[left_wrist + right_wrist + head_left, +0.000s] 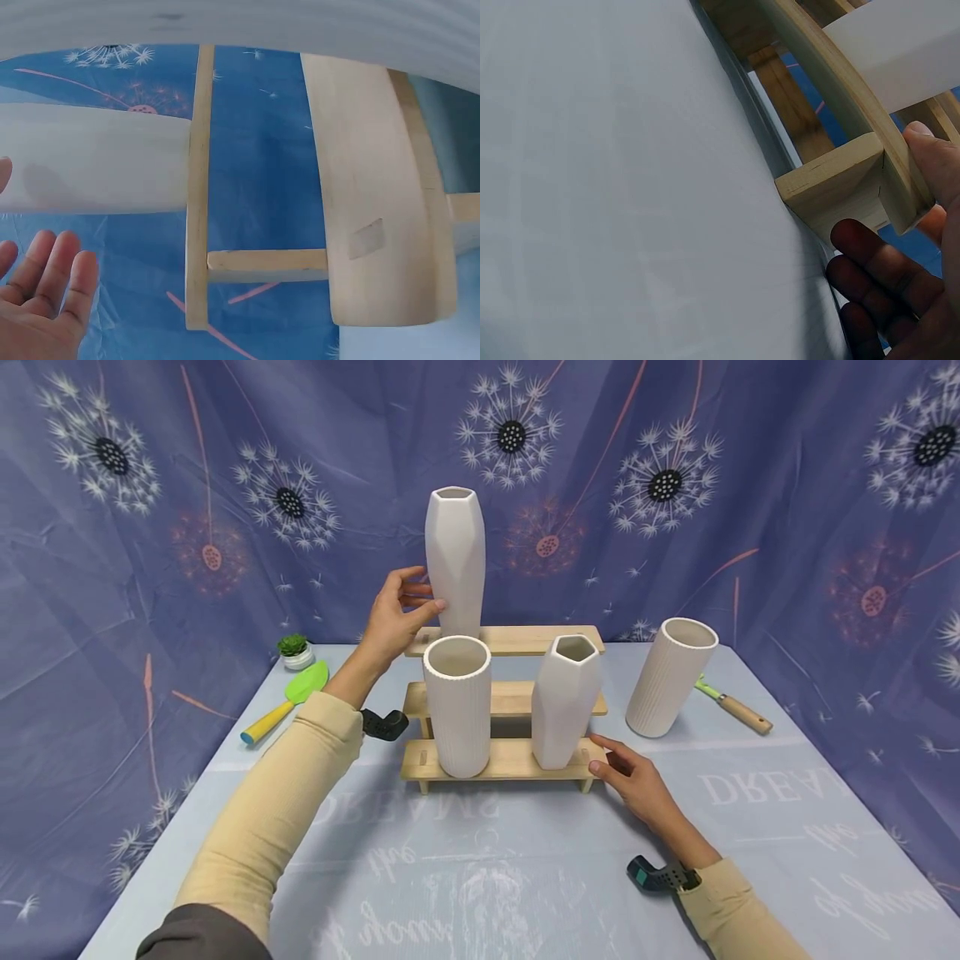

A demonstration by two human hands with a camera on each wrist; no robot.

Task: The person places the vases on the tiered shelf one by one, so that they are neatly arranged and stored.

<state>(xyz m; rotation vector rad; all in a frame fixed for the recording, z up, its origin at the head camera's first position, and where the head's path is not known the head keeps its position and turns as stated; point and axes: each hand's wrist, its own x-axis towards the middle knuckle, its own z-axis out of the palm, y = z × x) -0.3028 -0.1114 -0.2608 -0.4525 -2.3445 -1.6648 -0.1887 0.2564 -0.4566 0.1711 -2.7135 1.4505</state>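
We see a tall white faceted ceramic vase (455,556) on the top tier, toward the left end, of a three-tiered pale wooden stand (540,641). The vase is upright with its five-sided mouth facing up; its long axis runs vertically, while the stand's boards run left to right. Our left hand (401,614) is at the vase's left side, the thumb against its lower part; in the left wrist view the other fingers are spread loosely and look apart from it, so we see no firm grip. Our right hand (633,781) pinches the right end of the lowest board between thumb and index finger, the other fingers curled beneath.

The step in hand looks to us like settling the tall vase while steadying the stand. The next move, we judge, calls for easing the left fingers off without knocking the vase.

On the lowest tier, a white ribbed cylindrical vase (459,718) stands at the left and a shorter white faceted vase (566,702) at the right, both mouth up. A second ribbed white cylinder (667,685) stands on the table to the right of the stand, near a wooden-handled green tool (746,713).
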